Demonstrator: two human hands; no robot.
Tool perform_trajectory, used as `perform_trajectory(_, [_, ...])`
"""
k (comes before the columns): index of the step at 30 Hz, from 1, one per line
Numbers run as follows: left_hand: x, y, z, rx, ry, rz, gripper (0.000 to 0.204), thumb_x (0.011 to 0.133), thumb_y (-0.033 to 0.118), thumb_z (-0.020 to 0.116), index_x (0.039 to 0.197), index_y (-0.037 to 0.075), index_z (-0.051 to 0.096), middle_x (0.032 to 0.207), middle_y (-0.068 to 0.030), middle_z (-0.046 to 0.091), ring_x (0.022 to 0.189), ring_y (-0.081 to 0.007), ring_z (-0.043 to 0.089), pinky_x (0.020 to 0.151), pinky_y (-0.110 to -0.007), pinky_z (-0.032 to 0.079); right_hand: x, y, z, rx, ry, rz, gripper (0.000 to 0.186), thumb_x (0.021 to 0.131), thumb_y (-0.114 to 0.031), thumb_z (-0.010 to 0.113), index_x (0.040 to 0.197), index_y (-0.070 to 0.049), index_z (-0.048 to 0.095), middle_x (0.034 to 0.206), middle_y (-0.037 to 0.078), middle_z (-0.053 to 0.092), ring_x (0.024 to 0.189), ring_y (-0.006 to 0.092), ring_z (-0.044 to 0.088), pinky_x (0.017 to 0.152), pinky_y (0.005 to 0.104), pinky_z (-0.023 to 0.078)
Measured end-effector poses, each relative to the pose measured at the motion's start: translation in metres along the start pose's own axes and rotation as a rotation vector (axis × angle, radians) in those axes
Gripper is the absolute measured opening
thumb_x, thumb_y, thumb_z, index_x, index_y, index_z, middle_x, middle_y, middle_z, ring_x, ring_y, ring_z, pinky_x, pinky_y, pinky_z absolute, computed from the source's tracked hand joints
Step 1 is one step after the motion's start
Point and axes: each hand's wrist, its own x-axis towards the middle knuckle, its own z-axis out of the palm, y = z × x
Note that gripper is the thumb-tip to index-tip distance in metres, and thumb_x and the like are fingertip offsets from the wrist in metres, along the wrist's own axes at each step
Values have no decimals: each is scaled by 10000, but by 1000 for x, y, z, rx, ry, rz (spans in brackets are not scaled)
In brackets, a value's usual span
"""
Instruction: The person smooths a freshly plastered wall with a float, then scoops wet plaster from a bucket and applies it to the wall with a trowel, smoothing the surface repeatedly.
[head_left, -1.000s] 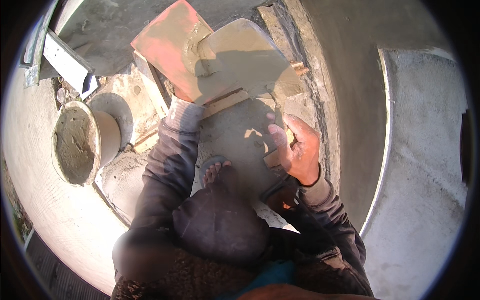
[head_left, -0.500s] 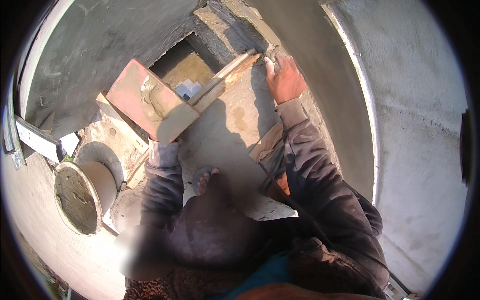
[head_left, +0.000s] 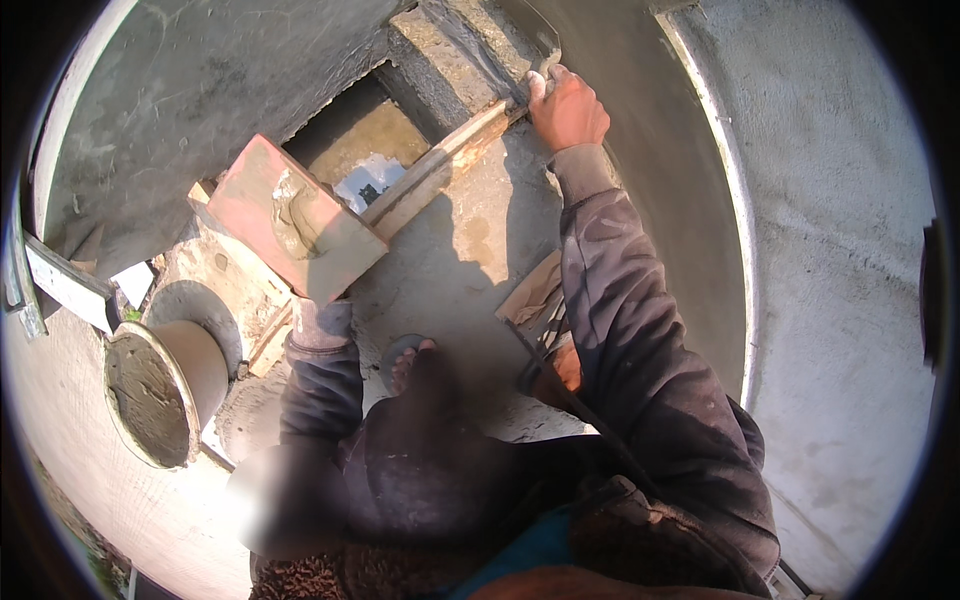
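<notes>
Trowel (head_left: pixel 535 45) in right hand (head_left: pixel 568 105), grip closed on handle, blade on wet wall by ledge top edge. Left hand (head_left: pixel 320 322) under mortar board (head_left: pixel 295 218), grip hidden, can't tell. Step: smoothing plaster. Next prob needs reload off board.

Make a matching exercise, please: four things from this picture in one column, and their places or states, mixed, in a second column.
Things:
1. right hand
2. reddish mortar board
3. round bucket
4. bare foot

Places or states:
A. stands at the lower left, filled with grey mortar
B. grips a trowel at the grey wall, upper middle
C. rests on the concrete floor, centre
D. held up on the left, a smear of mortar on top

Pairs: 1-B, 2-D, 3-A, 4-C
</notes>
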Motion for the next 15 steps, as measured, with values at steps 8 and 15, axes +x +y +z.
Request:
perform_trajectory(8, [-5, -2, 15, -12, -112, -230, 548, 1096, 256, 492, 1592, 105, 314, 1566, -101, 433, 1399, -226, 475, 1194, -381, 400, 8, -3, -26, 24, 37, 30, 391, 972, -428, 629, 1203, -122, 704, 1139, 144, 721, 1029, 397, 708, 854, 526, 558])
perform_trajectory(15, [-5, 9, 7, 2, -56, -151, 549, 1095, 256, 495, 1591, 105, 316, 1566, -102, 434, 1395, -229, 479, 1190, -384, 405, -9, -2, -1, 35, 107, -78, 355, 976, -421, 633, 1150, -119, 698, 1109, 130, 703, 966, 394, 713, 800, 515, 572])
